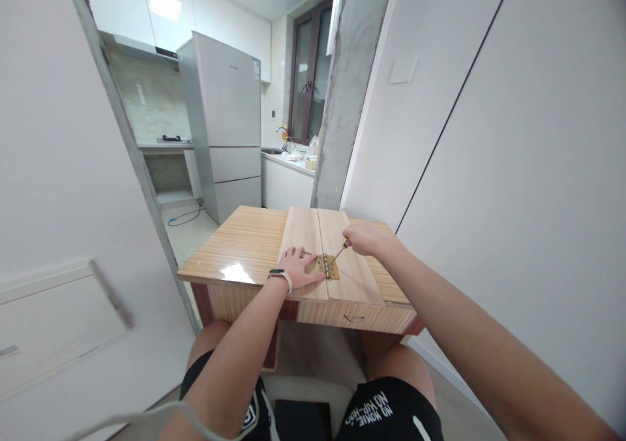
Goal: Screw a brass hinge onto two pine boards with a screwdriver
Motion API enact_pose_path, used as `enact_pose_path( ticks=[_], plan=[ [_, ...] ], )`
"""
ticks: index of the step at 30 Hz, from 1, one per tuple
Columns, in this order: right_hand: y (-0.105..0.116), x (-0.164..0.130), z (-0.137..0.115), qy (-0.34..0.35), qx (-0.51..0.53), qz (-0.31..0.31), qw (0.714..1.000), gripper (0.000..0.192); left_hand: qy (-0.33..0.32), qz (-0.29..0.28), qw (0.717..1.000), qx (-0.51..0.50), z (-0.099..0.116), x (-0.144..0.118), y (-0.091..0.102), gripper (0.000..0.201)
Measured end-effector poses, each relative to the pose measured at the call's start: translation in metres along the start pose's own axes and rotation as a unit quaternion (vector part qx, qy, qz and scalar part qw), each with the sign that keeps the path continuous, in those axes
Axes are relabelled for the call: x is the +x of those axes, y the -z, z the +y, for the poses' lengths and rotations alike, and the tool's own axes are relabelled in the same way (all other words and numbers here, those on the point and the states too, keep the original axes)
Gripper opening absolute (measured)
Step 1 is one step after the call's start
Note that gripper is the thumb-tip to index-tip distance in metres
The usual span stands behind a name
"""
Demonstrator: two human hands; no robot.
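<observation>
The left hand (299, 268) lies flat, palm down and fingers spread, pressing on the left wooden board (303, 245) just beside the brass hinge (327, 266); it grips nothing. The right hand (364, 239) is closed around the handle of a screwdriver (341, 252), whose shaft slants down and leftward with its tip on the hinge. The hinge straddles the seam between the left board and the right wooden board (352, 268), toward the near edge of the surface (244, 245).
</observation>
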State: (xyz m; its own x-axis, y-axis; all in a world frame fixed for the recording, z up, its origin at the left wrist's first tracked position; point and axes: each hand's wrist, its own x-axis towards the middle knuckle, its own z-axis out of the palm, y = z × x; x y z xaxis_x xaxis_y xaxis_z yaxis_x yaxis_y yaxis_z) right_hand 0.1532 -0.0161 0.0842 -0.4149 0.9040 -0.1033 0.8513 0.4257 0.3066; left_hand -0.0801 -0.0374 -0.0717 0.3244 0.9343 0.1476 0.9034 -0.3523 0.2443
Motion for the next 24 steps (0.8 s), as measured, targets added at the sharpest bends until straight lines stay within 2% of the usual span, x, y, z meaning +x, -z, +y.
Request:
enact_pose_path(
  ticks=[13,17,24],
  plan=[
    [0.017,0.006,-0.018,-0.051,-0.019,-0.020,0.998,0.034,-0.014,0.028,0.999,-0.025,-0.004,0.004,-0.008,0.087],
    [0.009,-0.001,-0.013,0.013,-0.005,-0.006,1.000,0.026,-0.017,0.044,0.998,-0.050,-0.006,0.005,-0.011,0.087],
    [0.003,-0.011,-0.013,0.089,-0.046,0.090,0.991,0.024,-0.022,0.058,0.995,-0.072,-0.008,0.006,-0.016,0.085]
  ],
)
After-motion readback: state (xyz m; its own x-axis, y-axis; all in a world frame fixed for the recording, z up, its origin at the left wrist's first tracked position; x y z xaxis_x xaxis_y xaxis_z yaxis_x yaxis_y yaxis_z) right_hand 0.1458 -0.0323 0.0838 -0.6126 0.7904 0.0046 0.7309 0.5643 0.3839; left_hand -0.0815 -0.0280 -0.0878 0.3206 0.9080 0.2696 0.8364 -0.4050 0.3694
